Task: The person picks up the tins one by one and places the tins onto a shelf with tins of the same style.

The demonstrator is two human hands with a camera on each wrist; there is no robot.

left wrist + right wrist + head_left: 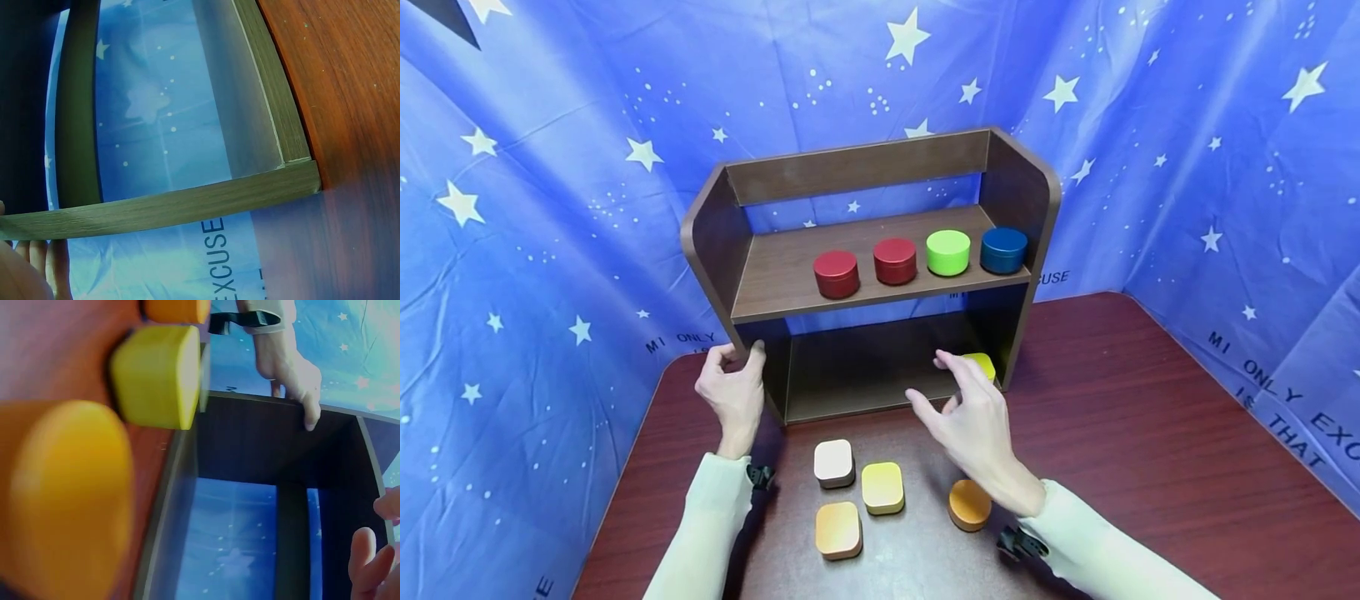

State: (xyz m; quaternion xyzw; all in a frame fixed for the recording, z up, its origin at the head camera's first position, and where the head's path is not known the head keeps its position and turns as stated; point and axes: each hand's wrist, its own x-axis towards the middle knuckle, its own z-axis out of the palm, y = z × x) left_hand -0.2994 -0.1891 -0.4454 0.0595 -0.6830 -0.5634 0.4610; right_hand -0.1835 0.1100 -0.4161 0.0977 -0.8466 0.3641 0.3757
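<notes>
A dark brown two-tier shelf (880, 300) stands upright on the table. My left hand (733, 398) grips the front edge of its left side panel, thumb on the inside and fingers round the outside; the left wrist view shows several fingertips (57, 262) beyond the panel. My right hand (973, 425), thumb and fingers apart with nothing between them, hovers in front of the lower tier. Just beyond its fingers sits a yellow tin (981, 365), partly hidden, at the lower tier's right end. Below that hand lies a round orange tin (969, 506).
On the upper tier stand two red tins (837, 275) (895, 262), a green tin (948, 253) and a blue tin (1003, 250). Square tins, white (833, 463), yellow (883, 488) and orange (838, 531), lie on the table (1097, 400). A blue starry curtain (820, 75) hangs behind.
</notes>
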